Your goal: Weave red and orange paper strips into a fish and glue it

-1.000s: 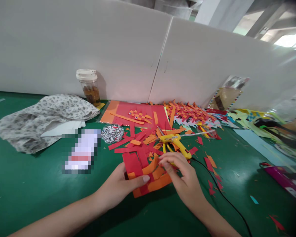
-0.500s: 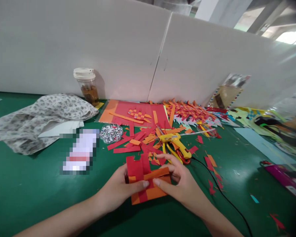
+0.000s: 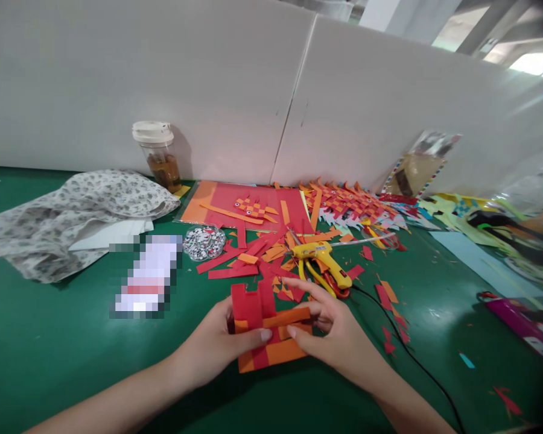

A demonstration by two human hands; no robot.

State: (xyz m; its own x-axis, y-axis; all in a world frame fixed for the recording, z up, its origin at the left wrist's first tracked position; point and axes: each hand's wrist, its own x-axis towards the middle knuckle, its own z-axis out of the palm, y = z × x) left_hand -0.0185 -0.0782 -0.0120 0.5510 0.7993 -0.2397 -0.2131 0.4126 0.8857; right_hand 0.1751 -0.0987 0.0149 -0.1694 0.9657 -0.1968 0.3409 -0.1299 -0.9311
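My left hand [image 3: 210, 337] and right hand [image 3: 332, 328] pinch the paper strips [image 3: 284, 350]; I'd press lightly, snugging them together without creasing.

Wall [image 3: 172, 72] softly lit, window [image 3: 534, 62] at upper right washed out by glare, shadow cast beside cup [image 3: 164, 170], right edge blurred, phone [image 3: 149, 271] pixelated.

- I see a white-lidded tumbler [image 3: 158, 155] of amber liquid standing beside the pale partition [image 3: 163, 66].
- Near it, I see a crumpled, grey-patterned cloth [image 3: 88, 196].
- I make out a stripe-edged envelope [image 3: 414, 175] leaning against the partition.
- Far right, I spot a purple object [image 3: 516, 320].
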